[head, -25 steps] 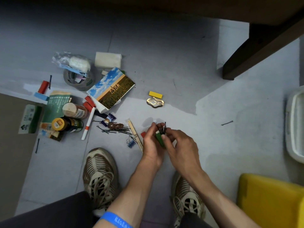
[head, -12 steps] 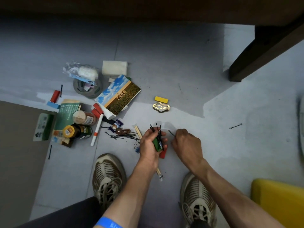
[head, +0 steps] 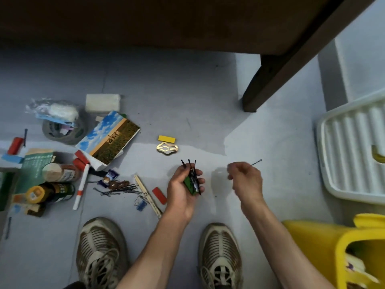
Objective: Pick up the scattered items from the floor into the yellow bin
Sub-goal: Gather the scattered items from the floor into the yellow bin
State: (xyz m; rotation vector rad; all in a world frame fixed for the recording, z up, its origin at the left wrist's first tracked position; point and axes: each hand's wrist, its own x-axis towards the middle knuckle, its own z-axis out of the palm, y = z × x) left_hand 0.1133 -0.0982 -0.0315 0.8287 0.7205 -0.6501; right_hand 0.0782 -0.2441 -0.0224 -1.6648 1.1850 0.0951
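My left hand (head: 183, 190) grips a small green block (head: 190, 183) together with a bunch of black hairpins that stick up past my fingers. My right hand (head: 245, 178) hovers to the right of it, blurred, fingers loosely curled, with nothing seen in them. A single hairpin (head: 256, 162) lies on the floor just beyond that hand. More hairpins (head: 120, 189) lie in a heap to the left. A red block (head: 159, 195), a yellow block (head: 166, 139) and a gold clip (head: 167, 148) lie nearby. The yellow bin (head: 312, 243) stands at the lower right.
A picture book (head: 109, 137), bottles (head: 60, 174), a marker, a tape roll, a wooden stick (head: 145, 192) and a blue binder clip (head: 140, 204) litter the left floor. A dark table leg (head: 270, 80) stands behind, and a white ribbed lid (head: 354, 153) lies right. My shoes are below.
My right hand has left the bunch in my left hand and swung right toward the lone hairpin. My left hand keeps its grip on the block and pins.
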